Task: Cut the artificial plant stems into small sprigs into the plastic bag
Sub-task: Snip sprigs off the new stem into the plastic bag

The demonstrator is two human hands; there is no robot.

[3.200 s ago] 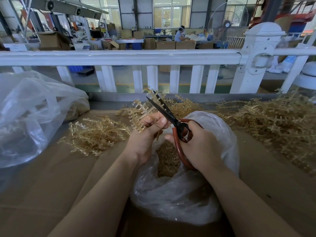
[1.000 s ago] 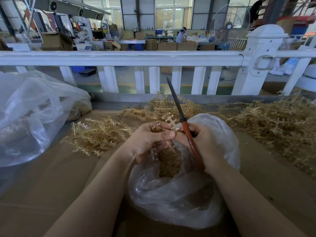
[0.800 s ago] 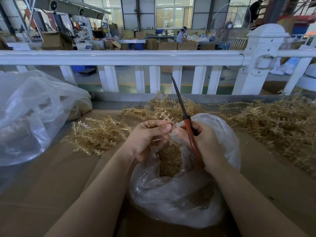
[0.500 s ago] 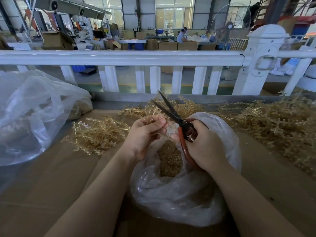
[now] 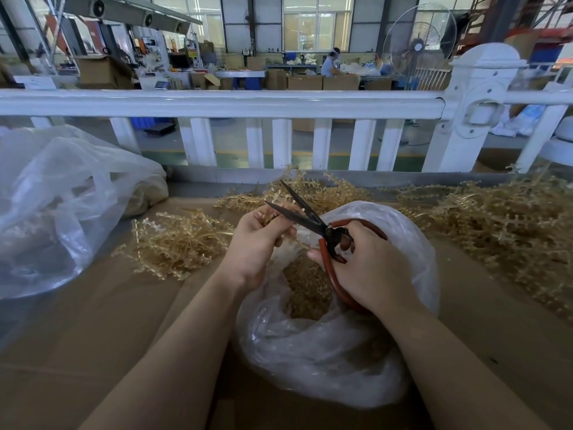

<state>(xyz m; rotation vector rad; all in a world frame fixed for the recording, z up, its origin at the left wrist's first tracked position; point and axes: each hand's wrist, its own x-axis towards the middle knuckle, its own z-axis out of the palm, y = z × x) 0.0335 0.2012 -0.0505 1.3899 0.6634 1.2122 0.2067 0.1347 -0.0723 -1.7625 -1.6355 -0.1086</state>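
Note:
My right hand grips red-handled scissors with dark blades spread apart, pointing up and left. My left hand pinches a small tan plastic stem piece right at the blades, above the mouth of a clear plastic bag. Inside the bag lies a heap of tan cut sprigs. Most of the held stem is hidden by my fingers.
Loose tan stems lie in piles at the left, behind the bag and at the right on the brown cardboard surface. A large clear bag sits far left. A white railing borders the far edge.
The scissors went from shut and upright to spread and tilted left toward my left hand. My left hand lifted the stem piece slightly to the blades.

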